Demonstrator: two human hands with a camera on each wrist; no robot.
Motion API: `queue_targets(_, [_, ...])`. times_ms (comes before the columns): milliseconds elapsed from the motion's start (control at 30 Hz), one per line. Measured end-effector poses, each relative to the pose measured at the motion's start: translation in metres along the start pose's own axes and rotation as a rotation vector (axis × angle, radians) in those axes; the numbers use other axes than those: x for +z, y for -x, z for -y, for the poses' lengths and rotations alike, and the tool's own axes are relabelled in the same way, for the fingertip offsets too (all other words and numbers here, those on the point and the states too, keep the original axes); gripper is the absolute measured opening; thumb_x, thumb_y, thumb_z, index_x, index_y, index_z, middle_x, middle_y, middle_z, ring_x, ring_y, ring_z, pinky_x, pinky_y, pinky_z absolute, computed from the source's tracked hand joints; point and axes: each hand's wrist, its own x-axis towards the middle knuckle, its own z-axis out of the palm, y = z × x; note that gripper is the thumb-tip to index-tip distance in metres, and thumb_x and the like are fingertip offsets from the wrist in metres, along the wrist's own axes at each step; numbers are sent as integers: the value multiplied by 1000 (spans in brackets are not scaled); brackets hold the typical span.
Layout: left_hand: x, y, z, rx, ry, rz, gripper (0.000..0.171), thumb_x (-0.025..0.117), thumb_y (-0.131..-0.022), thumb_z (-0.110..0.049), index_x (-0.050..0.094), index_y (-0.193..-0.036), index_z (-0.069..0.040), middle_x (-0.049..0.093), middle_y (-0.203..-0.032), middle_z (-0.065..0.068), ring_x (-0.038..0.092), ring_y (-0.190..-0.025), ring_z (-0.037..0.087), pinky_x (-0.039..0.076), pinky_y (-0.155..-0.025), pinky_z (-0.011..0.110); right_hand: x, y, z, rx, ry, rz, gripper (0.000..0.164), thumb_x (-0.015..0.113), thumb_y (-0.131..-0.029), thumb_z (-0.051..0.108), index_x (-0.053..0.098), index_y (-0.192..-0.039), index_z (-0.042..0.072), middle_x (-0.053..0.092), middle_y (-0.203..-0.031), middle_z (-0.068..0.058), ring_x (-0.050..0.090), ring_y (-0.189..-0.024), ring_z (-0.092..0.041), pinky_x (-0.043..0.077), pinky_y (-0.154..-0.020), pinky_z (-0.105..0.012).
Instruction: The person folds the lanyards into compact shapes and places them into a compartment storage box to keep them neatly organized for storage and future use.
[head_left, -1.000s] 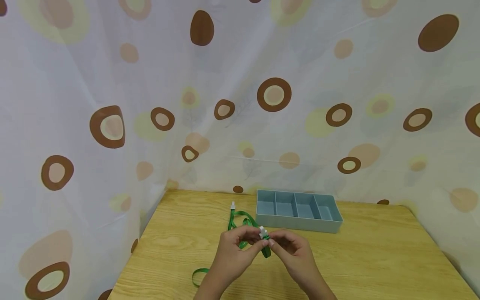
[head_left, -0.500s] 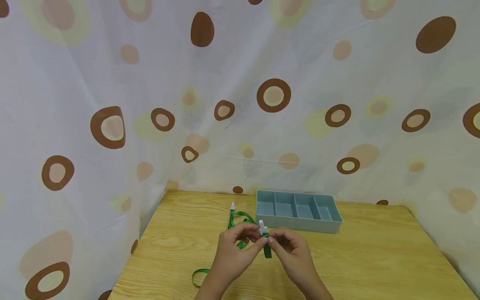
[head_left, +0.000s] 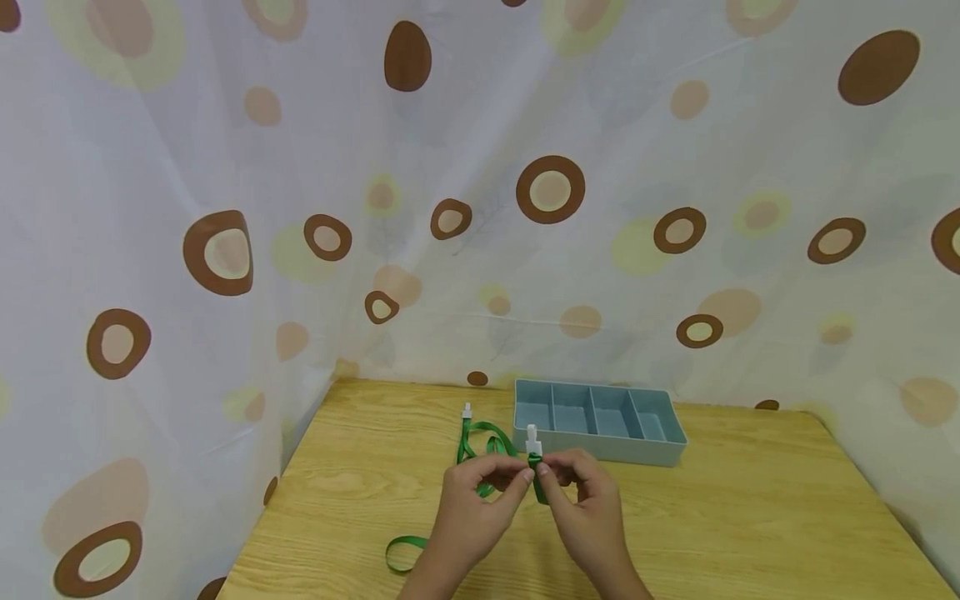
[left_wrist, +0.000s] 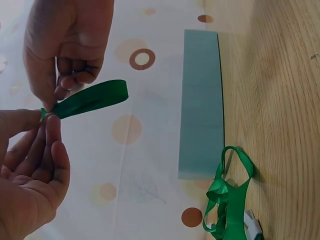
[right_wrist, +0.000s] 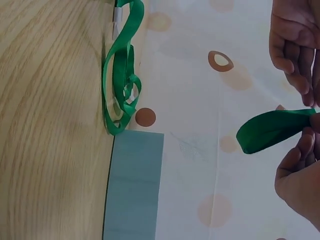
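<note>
A green ribbon lanyard (left_wrist: 97,97) with a white plastic clip (head_left: 533,443) is held above the table. Its strap is gathered into a flat loop that hangs below the clip, as both wrist views show. My left hand (head_left: 476,504) pinches the lanyard between thumb and fingertips just below the clip. From the other side my right hand (head_left: 588,508) pinches the same spot. The fingertips hide the gathered part. Behind my left hand, more green strap (right_wrist: 120,75) lies in loose loops on the table, with another white clip (head_left: 467,412) at its far end.
A grey-blue tray (head_left: 600,447) with several compartments stands behind my hands near the back edge. The wooden table (head_left: 352,467) carries a small green strap loop (head_left: 397,569) beside my left forearm. A spotted curtain (head_left: 450,125) hangs behind and at the sides.
The held clip has turned from tilted to upright and risen slightly. Both hands have moved up a little, still pinching the lanyard. The strap on the table has stayed put.
</note>
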Motion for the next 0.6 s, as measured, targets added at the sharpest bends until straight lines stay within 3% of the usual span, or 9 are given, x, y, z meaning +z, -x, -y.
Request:
queue_targets(367, [5,-1,0,-2,30,0,15,74,-102,-22,81,-112,-14,81,-106,1,76,-90,13,64,-81,29,-1,3,-3,-201,107,-31,28,79,-89,-11,81,-99,15,68,-91,1,63,-81,-7,55,-73,-18])
queue_targets(600, [7,-2,-1,5,15,-26,17,71,-104,-19,80,-114,-8,81,-107,3,77,-94,13,63,-86,29,-2,3,-13,-318,101,-10,35,77,-83,-20,82,-107,5,66,-91,-6,63,-81,-6,55,-74,-15])
